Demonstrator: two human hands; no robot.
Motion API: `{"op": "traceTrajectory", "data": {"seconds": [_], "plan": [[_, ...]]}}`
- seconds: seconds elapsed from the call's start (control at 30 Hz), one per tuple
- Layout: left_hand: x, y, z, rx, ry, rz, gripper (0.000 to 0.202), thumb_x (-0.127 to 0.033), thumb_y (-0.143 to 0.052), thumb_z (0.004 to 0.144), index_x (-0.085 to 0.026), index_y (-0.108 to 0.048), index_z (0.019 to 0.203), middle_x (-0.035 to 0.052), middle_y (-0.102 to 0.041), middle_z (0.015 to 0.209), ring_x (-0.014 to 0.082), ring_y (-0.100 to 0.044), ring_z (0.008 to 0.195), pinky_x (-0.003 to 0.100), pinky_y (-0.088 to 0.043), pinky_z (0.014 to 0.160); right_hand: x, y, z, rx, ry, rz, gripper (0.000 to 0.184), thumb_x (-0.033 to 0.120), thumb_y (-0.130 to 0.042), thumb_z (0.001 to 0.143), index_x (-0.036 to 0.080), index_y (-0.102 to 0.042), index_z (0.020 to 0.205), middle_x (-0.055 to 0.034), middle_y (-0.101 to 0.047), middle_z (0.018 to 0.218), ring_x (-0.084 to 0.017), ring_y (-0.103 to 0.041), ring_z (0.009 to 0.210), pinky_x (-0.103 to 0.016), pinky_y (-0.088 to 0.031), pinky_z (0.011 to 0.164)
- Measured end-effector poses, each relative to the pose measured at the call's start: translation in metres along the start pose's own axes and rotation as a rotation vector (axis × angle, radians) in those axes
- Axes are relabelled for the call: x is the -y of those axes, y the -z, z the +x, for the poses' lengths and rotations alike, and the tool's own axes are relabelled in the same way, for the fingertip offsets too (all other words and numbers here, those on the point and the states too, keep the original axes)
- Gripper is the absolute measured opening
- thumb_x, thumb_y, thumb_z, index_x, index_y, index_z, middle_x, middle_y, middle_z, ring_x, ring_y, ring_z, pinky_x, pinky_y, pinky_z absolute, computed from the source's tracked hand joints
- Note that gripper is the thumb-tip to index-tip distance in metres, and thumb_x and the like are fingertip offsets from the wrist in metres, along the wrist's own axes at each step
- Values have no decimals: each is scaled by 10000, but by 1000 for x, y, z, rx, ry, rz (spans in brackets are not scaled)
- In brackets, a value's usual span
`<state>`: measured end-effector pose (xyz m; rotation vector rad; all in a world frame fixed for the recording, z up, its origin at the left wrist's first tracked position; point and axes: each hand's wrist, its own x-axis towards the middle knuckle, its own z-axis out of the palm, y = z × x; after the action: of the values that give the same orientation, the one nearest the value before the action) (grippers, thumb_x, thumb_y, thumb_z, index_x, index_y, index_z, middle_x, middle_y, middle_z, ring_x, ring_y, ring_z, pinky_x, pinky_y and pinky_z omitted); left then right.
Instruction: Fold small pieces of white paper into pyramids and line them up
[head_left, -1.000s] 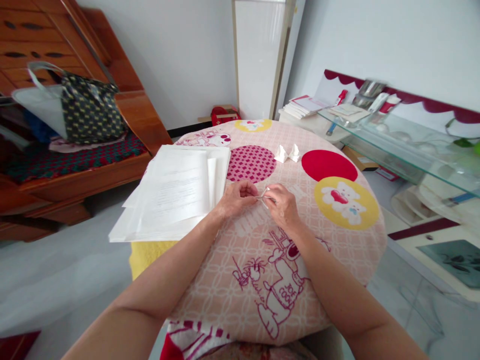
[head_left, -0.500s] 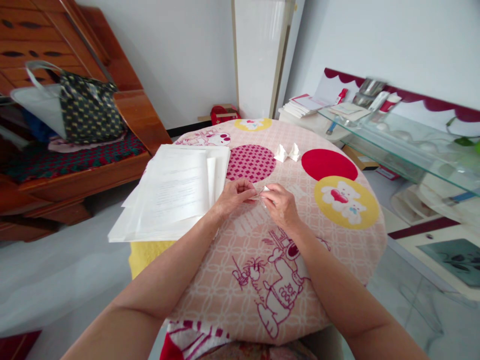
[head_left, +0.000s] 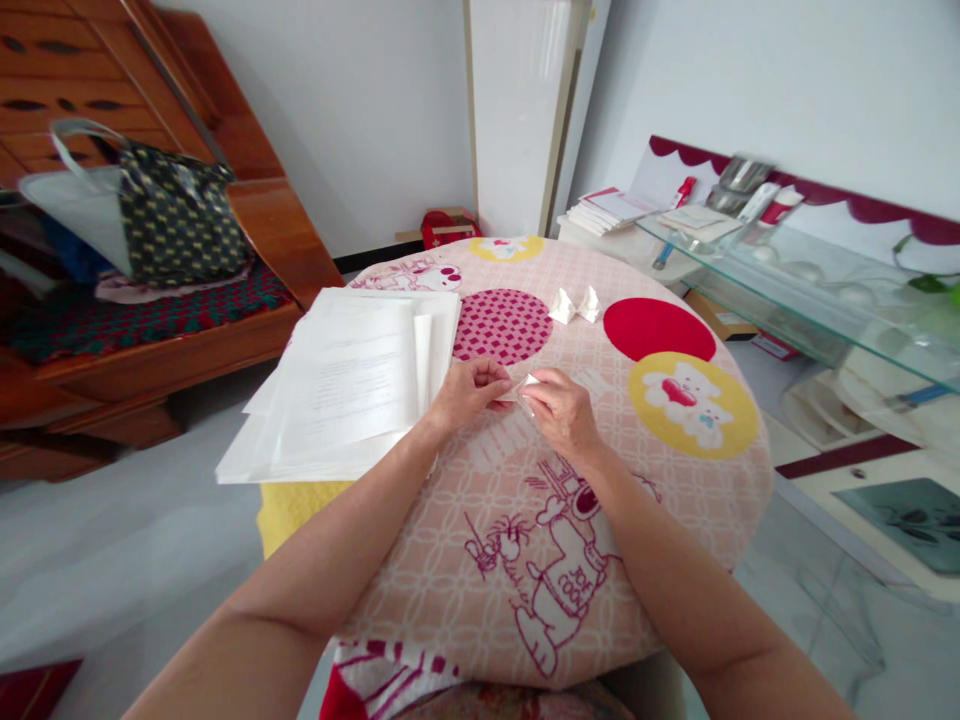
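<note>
Between my two hands, over the middle of the table, is a small piece of folded white paper (head_left: pixel 527 388). My left hand (head_left: pixel 474 388) pinches its left side between thumb and fingers. On the other side my right hand (head_left: pixel 559 402) grips it with closed fingers, which hide part of the folds. Beyond my hands stands a folded white paper shape (head_left: pixel 574 305) with two pointed peaks. A stack of white paper sheets (head_left: pixel 352 370), the top one printed with lines of text, lies left of my left hand.
The round table wears a pink patterned cloth (head_left: pixel 480 560). To the right is a glass shelf (head_left: pixel 795 290) with cups, papers and a metal container. A wooden bench (head_left: pixel 172 340) with a patterned bag (head_left: pixel 176 215) stands at the left.
Both hands stay in nearly the same place. The folded paper between them has opened slightly at the right hand's fingertips.
</note>
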<state>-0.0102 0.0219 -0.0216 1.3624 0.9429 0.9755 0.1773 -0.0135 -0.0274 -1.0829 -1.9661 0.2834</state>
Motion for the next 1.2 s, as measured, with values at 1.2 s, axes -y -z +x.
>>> {"op": "traceTrajectory", "data": {"seconds": [1.2], "plan": [[-11,-6,-5,-10,-113,214,169,-157,-629,755,-136,-644,921,-22,-639,608,95,-611,498,183,-469,494,-6,5,3,-99,-55,170,162,163,-607,866,226,-751,827,-58,-732,901,-201,-694,891,-337,-544,823]]}}
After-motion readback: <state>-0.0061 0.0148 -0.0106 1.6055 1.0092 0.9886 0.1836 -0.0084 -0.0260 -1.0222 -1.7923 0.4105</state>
